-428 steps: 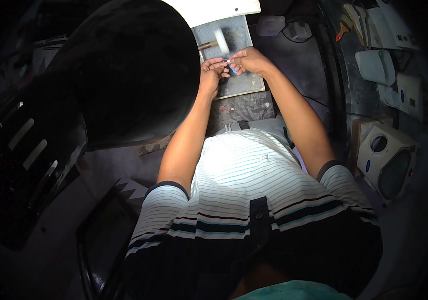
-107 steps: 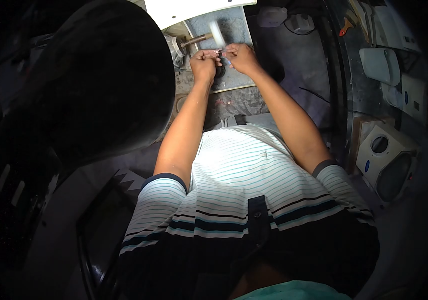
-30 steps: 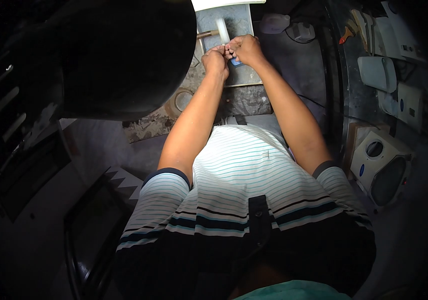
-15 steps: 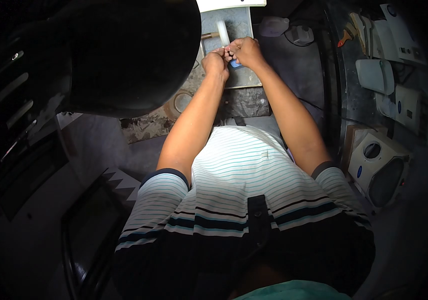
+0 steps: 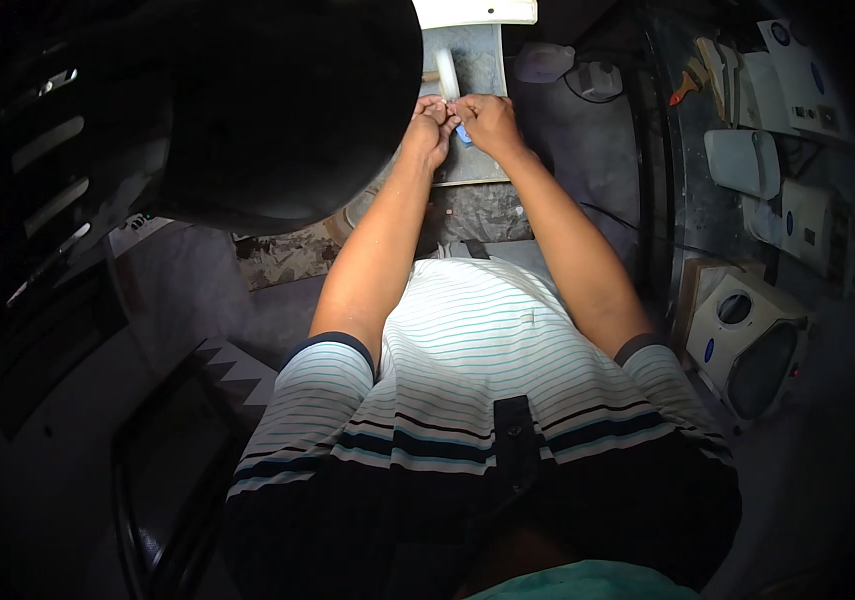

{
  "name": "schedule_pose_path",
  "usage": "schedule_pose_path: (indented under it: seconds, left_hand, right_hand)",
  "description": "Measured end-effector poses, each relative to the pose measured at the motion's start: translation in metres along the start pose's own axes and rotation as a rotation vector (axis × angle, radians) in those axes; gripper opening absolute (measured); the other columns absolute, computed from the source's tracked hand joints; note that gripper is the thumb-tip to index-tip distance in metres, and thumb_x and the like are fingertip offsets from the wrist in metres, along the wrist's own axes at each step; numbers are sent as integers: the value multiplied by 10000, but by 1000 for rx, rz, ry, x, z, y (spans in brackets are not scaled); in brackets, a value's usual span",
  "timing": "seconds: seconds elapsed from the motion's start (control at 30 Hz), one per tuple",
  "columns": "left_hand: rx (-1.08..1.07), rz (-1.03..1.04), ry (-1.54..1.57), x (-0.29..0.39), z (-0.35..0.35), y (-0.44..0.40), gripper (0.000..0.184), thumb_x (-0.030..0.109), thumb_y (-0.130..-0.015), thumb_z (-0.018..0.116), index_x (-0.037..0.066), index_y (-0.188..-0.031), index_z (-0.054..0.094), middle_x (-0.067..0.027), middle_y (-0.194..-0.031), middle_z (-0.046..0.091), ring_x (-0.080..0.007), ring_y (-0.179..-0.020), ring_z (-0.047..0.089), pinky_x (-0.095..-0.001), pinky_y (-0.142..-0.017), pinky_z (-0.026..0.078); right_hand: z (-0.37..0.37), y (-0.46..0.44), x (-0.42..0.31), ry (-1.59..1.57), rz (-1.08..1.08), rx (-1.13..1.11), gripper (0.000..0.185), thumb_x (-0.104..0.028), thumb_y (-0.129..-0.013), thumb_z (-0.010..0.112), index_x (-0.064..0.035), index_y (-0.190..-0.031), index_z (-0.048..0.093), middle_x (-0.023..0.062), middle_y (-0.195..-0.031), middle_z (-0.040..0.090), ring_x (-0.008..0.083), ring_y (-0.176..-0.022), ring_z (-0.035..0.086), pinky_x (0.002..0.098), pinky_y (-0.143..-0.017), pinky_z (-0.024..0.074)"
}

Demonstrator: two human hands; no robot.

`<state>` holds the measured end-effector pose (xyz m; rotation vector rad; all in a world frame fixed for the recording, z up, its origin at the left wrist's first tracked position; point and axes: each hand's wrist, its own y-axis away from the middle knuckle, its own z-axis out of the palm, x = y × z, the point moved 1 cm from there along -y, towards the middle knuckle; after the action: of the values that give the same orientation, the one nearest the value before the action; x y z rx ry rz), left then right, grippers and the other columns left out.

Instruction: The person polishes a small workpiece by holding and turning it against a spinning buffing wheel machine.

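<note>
My left hand (image 5: 430, 132) and my right hand (image 5: 490, 126) are together at the front of a narrow white wheel (image 5: 448, 72), with fingertips nearly meeting just below its rim. Both are closed in a pinch; whatever lies between the fingers is too small to make out. A brown spindle (image 5: 431, 77) joins the wheel from the left. Under the right hand's fingers shows a blue object (image 5: 464, 135), partly covered. All of this is over a grey metal tray (image 5: 483, 168).
A large black rounded shape (image 5: 288, 110) blocks the upper left. To the right are a red-handled brush (image 5: 685, 84), a pale container (image 5: 743, 163) and a cream boxy device (image 5: 748, 335). A white adapter-like block (image 5: 602, 80) with a cable lies beyond the tray.
The view has shifted slightly, so the black shape covers more of the tray's left side and the spindle. Both hands stay pinched by the wheel, with the fingers a little rearranged.
</note>
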<state>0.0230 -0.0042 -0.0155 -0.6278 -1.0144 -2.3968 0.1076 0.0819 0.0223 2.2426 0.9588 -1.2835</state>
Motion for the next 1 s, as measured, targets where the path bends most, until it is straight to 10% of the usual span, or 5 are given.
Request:
schedule_pose_path:
  seconds: [0.8,1.0]
  left_hand:
    - [-16,-156,10,-22,-24,-46,80,25,-923,433,-15,-973,480,-98,-876,536,-190,-742,555,-338,-711,552]
    - [-180,-59,339,-30,-36,-55,120,42,-933,416,-20,-991,501,-98,-886,553,-183,-760,568,-290,-715,534]
  right_hand:
    - [-6,4,-17,204,-83,3,165,-150,-777,566,-21,-712,645,210,-773,625,379,-740,601,441,-695,474]
    - [3,6,-2,226,-426,64,129,-67,-778,526,5,-758,631,202,-724,602,363,-695,582,422,-633,469]
